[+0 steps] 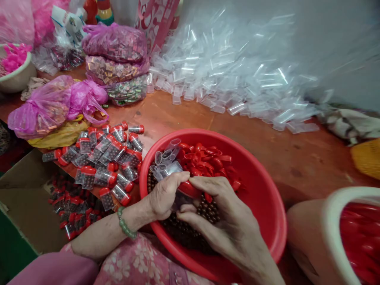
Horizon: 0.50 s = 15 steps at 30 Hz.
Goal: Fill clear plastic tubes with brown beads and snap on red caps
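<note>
Over a red plastic basin (277, 225), my left hand (168, 194) closes round a small clear plastic tube with a red cap (189, 189). My right hand (228, 221) grips the same capped tube, thumb low and index finger on the cap. What is inside the tube is mostly hidden by my fingers. Below both hands lie dark brown beads (209, 208) in the basin. Loose red caps (208, 156) fill its far side, and several empty clear tubes (172, 166) sit at its left.
Capped tubes with dark beads (107, 152) are heaped left of the basin, with more in a cardboard box (23, 190). Clear tubes (237, 87) pile against the wall. Pink bags (117, 43) stand at back left. A pale bucket (308, 229) of red pieces is at right.
</note>
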Available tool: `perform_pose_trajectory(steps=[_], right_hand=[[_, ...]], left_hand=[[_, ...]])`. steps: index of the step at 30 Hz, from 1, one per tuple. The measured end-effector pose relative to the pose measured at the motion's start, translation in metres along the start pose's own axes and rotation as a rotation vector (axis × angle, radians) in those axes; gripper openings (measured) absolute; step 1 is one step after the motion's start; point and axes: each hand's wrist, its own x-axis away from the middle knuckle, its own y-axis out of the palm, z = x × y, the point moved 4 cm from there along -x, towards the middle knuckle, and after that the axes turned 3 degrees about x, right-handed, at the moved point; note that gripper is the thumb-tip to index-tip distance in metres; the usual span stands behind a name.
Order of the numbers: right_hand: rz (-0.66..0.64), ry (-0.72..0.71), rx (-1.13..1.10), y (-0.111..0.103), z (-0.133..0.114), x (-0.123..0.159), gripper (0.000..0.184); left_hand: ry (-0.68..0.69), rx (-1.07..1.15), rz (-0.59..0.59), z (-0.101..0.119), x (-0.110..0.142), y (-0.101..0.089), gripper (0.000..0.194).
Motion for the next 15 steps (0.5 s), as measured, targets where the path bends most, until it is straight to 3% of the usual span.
perform_pose_trajectory(steps=[3,6,11,15], right_hand=[[-0.029,-0.062,0.196,0.009,-0.003,0.002,0.063],[-0.046,-0.122,0.291,0.014,-0.003,0.002,0.068],[-0.007,-0.160,0.316,0.014,-0.004,0.004,0.062],[-0.004,-0.171,0.307,0.013,-0.006,0.004,0.061]], left_hand=[[-0.141,0.183,-0.119,-0.003,-0.002,0.007,0.039],[-0.221,0.228,-0.180,-0.004,-0.002,0.011,0.042],[-0.143,0.164,-0.112,-0.003,0.000,0.010,0.041],[-0.112,0.151,-0.126,-0.005,0.000,0.008,0.039]])
